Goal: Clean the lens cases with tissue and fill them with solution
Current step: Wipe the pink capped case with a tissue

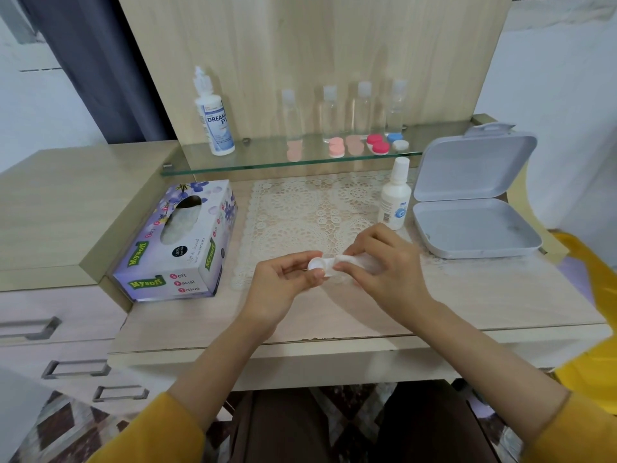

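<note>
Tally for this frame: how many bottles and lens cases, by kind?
Clear bottles on the glass shelf: 4
White solution bottles: 2
Coloured lens cases on the shelf (two pale, blurred): 5
White lens case, left hand holding it, right hand pressing tissue in: 1
Total: 12

In grip: white lens case [317, 264], white tissue [347, 260]. Left of grip: tissue box [177, 242], purple, floral print. Beyond grip: mat [320, 212], cream lace pattern. Right of grip: hinged box [474, 208], grey.
</note>
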`<act>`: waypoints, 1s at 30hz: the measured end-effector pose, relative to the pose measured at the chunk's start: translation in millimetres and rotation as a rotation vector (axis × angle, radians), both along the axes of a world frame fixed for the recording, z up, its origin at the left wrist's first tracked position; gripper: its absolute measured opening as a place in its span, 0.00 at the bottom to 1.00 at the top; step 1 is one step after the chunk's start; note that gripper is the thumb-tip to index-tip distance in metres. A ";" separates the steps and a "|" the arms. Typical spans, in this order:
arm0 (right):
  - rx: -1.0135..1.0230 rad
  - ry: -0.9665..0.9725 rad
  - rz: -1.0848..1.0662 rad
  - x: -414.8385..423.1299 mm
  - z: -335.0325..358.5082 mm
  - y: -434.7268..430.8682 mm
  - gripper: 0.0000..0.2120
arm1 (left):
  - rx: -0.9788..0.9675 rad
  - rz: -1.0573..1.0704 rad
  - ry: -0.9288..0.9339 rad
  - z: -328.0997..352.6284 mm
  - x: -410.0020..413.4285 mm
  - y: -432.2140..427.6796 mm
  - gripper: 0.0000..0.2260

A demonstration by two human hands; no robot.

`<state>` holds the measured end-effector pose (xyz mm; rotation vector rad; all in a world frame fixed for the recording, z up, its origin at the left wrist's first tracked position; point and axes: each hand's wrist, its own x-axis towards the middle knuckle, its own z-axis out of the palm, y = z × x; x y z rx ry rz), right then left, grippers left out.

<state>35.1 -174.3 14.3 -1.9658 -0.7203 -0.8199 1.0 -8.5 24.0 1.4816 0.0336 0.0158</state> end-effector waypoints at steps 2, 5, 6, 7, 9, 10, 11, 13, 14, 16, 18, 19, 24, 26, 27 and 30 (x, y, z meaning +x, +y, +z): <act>0.008 -0.049 -0.012 -2.0 -1.5 0.9 0.11 | 0.001 -0.007 -0.002 -0.1 -0.6 -1.3 0.11; 0.006 -0.094 -0.027 -1.0 -4.6 1.3 0.12 | 0.001 -0.002 -0.008 -0.1 -1.3 -3.3 0.11; -0.008 -0.099 -0.024 -0.6 -6.9 0.9 0.11 | 0.005 0.006 -0.008 -0.3 -1.2 -3.8 0.11; -0.033 -0.107 -0.021 -0.3 -10.0 0.3 0.10 | 0.009 0.017 -0.008 -0.5 -1.0 -4.0 0.11; -0.097 -0.124 -0.004 0.3 -17.2 -2.0 0.09 | 0.009 0.037 -0.005 -0.3 -0.5 -3.7 0.10; -0.120 -0.117 0.011 0.4 -20.2 -3.3 0.09 | 0.006 0.043 -0.001 -0.2 0.0 -3.5 0.10; -0.132 -0.101 0.025 0.6 -22.2 -4.4 0.09 | 0.006 0.048 0.003 -0.3 0.2 -2.9 0.10; -0.125 -0.070 0.028 0.4 -22.9 -4.9 0.10 | 0.017 0.045 0.009 -1.0 -0.1 -2.2 0.10; -0.107 -0.066 0.012 -0.2 -21.9 -4.4 0.09 | 0.026 0.040 0.013 -1.8 -0.4 -2.0 0.11; -0.053 -0.087 -0.041 -1.9 -17.6 -2.6 0.07 | 0.042 0.035 0.018 -3.5 -1.0 -2.4 0.11; -0.016 -0.124 -0.080 -3.6 -12.3 -1.2 0.06 | 0.048 0.036 0.019 -3.6 -1.1 -3.3 0.10; -0.014 -0.138 -0.079 -3.6 -11.0 -0.8 0.06 | 0.042 0.039 0.016 -3.3 -0.9 -3.5 0.10; -0.109 -0.152 -0.025 2.4 -22.1 -2.5 0.08 | 0.014 0.060 0.009 -4.5 0.9 -0.5 0.10; -0.139 -0.129 -0.017 3.8 -26.6 -4.1 0.10 | -0.003 0.066 0.017 -6.5 0.9 0.7 0.10; -0.157 -0.126 -0.015 4.2 -28.6 -4.9 0.12 | -0.014 0.068 0.021 -7.2 0.9 0.9 0.10; -0.197 -0.113 -0.007 6.8 -34.0 -5.5 0.13 | -0.025 0.060 0.028 -9.4 1.0 0.3 0.09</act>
